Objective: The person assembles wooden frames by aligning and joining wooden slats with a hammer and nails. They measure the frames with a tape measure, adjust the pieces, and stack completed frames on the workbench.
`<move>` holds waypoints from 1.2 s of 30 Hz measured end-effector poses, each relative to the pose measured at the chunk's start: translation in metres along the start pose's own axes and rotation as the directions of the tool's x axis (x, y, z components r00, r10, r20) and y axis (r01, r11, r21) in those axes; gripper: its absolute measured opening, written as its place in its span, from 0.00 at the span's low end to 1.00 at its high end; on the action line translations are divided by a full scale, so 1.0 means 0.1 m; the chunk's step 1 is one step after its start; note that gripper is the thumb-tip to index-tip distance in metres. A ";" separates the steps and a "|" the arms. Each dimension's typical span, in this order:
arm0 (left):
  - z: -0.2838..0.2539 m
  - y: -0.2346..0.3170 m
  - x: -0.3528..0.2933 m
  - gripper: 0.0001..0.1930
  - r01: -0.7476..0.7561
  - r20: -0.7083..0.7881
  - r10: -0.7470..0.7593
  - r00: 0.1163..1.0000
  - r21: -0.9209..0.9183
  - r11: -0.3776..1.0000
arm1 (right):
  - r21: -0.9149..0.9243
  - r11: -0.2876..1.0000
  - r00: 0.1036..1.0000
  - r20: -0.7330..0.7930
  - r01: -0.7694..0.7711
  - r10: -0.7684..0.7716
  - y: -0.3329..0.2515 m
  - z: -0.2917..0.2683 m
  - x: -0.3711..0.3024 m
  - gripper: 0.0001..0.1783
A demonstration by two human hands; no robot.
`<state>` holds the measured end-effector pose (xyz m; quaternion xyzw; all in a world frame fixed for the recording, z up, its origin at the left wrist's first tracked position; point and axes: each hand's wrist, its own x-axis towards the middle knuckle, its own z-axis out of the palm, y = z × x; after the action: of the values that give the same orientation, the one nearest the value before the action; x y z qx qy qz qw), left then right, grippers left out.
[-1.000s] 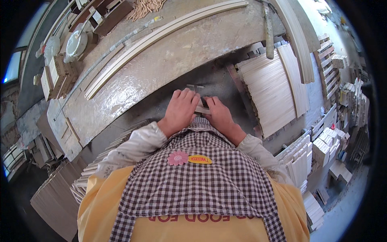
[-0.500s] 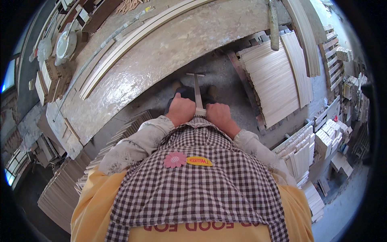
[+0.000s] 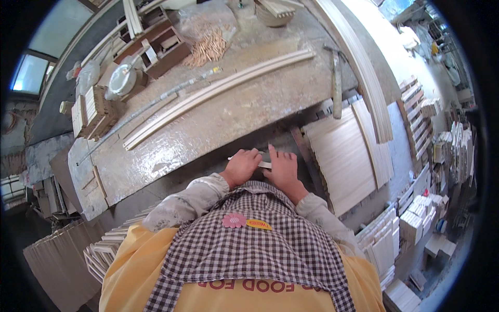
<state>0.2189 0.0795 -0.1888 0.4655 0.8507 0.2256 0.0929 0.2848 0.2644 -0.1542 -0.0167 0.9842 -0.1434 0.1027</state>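
My left hand (image 3: 243, 166) is closed around a pale wooden piece (image 3: 265, 165) in front of my checked apron. On the piece's other side, my right hand (image 3: 283, 166) grips it, with the fingers pointing away from me. Little of the piece shows: a short light end between the hands and a thin tip left of my left knuckles. Both hands are close together, just on my side of the workbench edge (image 3: 218, 140).
Long pale wooden strips (image 3: 223, 96) lie across the workbench. A hammer (image 3: 337, 88) overhangs its right edge. Wooden dowels (image 3: 208, 48) are heaped at the back, near a white bucket (image 3: 123, 80). Stacked slats (image 3: 340, 153) stand to my right; panels (image 3: 62, 255) stand at the left.
The wooden piece, earlier pointing away from me with a crossbar at its far end, is now mostly hidden by my hands. My hands have come closer together, and the view takes in more of the bench.
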 end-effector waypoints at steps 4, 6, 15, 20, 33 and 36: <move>-0.73 -0.17 -0.01 0.13 0.192 -0.093 -0.219 0.971 -0.240 0.952 | 0.229 0.973 0.974 -0.225 0.021 0.032 0.02 -0.40 0.04 0.46; -1.23 -0.18 -0.03 0.14 0.171 -0.133 -0.215 0.967 -0.282 0.944 | 0.290 0.957 0.978 -0.204 0.028 0.033 0.12 -0.41 0.05 0.44; -2.78 -0.50 -0.55 0.13 0.222 -0.084 -0.556 0.827 -0.860 0.460 | 0.275 0.956 0.956 -0.294 0.101 -0.016 0.39 -0.07 0.19 0.35; -2.80 -0.74 -0.92 0.12 0.253 -0.062 -0.670 0.740 -0.897 0.362 | 0.192 0.973 0.962 -0.262 0.131 -0.077 0.33 -0.26 0.25 0.21; -2.73 -1.15 -1.30 0.12 0.218 -0.028 -0.702 0.712 -0.941 0.259 | 0.262 0.962 0.996 0.005 0.081 -0.085 -0.08 -0.90 0.27 0.22; -2.72 -1.29 -1.41 0.12 0.115 -0.037 -0.639 0.768 -0.974 0.195 | 0.399 0.916 0.993 0.092 0.030 -0.073 -0.22 -1.19 0.28 0.25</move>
<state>0.0995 -0.1786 -0.0166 0.0225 0.6377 0.7422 0.2049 0.2327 0.2747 -0.0417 -0.0289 0.9271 -0.3416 0.1515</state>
